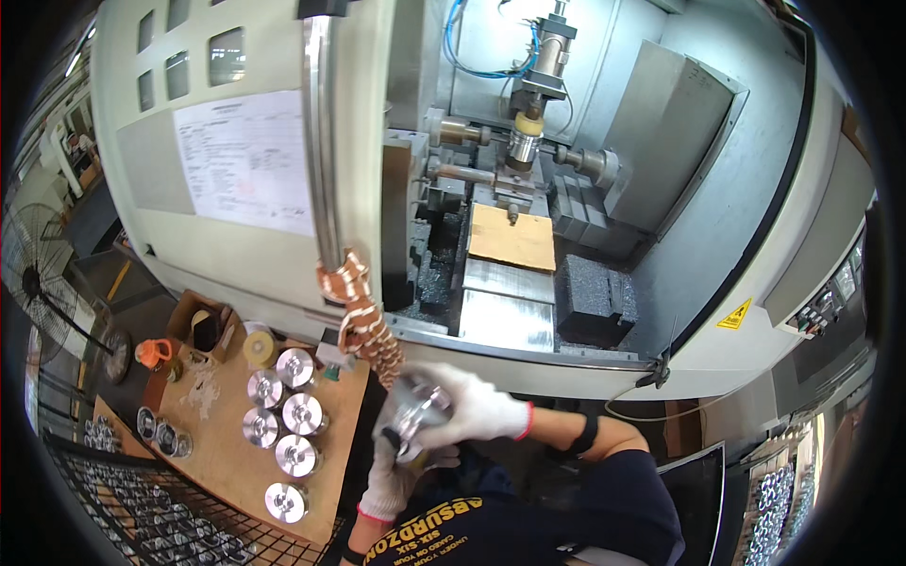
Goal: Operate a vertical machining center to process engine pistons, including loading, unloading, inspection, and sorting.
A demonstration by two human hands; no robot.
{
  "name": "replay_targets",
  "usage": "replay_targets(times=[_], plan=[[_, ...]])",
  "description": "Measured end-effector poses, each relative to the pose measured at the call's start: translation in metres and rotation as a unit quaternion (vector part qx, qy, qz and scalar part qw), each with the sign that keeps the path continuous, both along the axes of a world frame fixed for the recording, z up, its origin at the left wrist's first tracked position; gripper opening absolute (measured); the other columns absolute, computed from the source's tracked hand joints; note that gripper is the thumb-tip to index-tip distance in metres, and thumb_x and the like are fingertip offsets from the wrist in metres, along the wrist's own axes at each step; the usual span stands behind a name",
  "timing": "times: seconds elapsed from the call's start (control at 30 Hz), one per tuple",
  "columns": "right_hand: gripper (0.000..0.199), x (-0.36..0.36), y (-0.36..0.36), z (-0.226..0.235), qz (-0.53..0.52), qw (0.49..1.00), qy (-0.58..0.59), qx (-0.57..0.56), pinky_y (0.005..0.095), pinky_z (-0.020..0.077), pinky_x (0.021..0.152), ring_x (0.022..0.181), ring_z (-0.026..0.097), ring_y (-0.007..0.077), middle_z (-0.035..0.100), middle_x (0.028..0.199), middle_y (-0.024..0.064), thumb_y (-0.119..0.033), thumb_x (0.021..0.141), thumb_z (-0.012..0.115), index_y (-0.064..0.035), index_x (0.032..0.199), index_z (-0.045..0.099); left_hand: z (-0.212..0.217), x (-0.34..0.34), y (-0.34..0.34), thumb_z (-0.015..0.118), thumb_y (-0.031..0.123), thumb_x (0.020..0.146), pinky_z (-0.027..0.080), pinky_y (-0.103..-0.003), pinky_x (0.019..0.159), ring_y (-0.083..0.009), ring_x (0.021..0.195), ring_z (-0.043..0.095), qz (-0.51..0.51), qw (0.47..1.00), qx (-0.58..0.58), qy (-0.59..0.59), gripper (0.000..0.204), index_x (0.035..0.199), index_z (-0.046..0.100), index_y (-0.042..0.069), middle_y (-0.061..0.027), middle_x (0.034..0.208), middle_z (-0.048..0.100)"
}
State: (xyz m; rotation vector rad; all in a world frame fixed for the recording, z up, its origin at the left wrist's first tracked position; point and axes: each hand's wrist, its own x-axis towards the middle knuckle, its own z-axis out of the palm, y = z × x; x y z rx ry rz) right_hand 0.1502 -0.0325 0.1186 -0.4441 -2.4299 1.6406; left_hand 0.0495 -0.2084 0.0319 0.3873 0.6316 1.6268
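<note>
Left to right: machined metal discs (283,415) lie on a wooden desk (226,462). The gloved left hand (392,476) cups a shiny metal part (420,410) from below; the gloved right hand (472,406) closes its grip over it, before an open lathe (528,189). Best kept steady with both palms.

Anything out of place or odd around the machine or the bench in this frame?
Mostly tidy. One oddity: a piece of cardboard lies inside the machine under the spindle, on the metal bed. Both gloved hands, left hand and right hand, hold a shiny metal part.
</note>
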Motion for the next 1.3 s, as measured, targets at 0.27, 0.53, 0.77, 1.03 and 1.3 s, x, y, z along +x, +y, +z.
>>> replay_targets(times=[0.27, 0.53, 0.77, 1.03, 1.3], plan=[[0.101, 0.014, 0.223, -0.028, -0.319, 0.912, -0.073, 0.247, 0.0422, 0.0487, 0.097, 0.109, 0.060, 0.0384, 0.058, 0.121, 0.0254, -0.053, 0.059, 0.081, -0.0009, 0.138, 0.049, -0.003, -0.021, 0.169, 0.075, 0.031, 0.083, 0.048, -0.042, 0.094, -0.0324, 0.109, 0.061, 0.213, 0.678, -0.061, 0.701, 0.053, 0.128, 0.059, 0.007, -0.0143, 0.119, 0.062], [0.095, -0.051, 0.359, -0.089, -0.388, 0.855, -0.149, 0.310, 0.0450, 0.0480, 0.101, 0.121, 0.056, 0.0401, 0.052, 0.132, 0.0274, -0.048, 0.063, 0.078, -0.0071, 0.143, 0.047, -0.047, -0.049, 0.237, 0.078, 0.033, 0.069, 0.047, -0.044, 0.088, -0.0299, 0.097, 0.062, 0.213, 0.476, -0.114, 0.846, 0.037, 0.097, 0.069, 0.011, -0.0093, 0.096, 0.067], [0.096, -0.055, 0.380, -0.100, -0.324, 0.869, -0.170, 0.334, 0.0478, 0.0483, 0.100, 0.119, 0.056, 0.0478, 0.045, 0.138, 0.0319, -0.055, 0.068, 0.074, -0.0063, 0.145, 0.043, -0.051, -0.047, 0.235, 0.074, 0.031, 0.073, 0.047, -0.043, 0.086, -0.0287, 0.092, 0.064, 0.231, 0.436, -0.123, 0.861, 0.025, 0.090, 0.071, 0.013, -0.0078, 0.092, 0.069], [0.067, 0.044, 0.249, -0.014, -0.136, 0.915, -0.149, 0.348, 0.0483, 0.0512, 0.090, 0.103, 0.064, 0.0400, 0.067, 0.108, 0.0216, -0.053, 0.079, 0.068, -0.0097, 0.129, 0.059, -0.073, -0.051, 0.233, 0.068, 0.040, 0.081, 0.046, -0.044, 0.087, -0.0277, 0.093, 0.064, 0.214, 0.409, -0.132, 0.877, 0.028, 0.092, 0.071, 0.014, -0.0065, 0.093, 0.069], [0.051, 0.192, -0.051, -0.092, -0.226, 0.920, -0.160, 0.278, 0.0480, 0.0533, 0.079, 0.090, 0.066, 0.0366, 0.067, 0.096, 0.0171, -0.047, 0.076, 0.071, -0.0067, 0.108, 0.067, -0.066, -0.067, 0.246, 0.051, 0.059, 0.093, 0.051, -0.047, 0.088, -0.0352, 0.104, 0.066, 0.098, 0.409, -0.203, 0.885, 0.053, 0.117, 0.071, 0.017, -0.0134, 0.116, 0.069]])
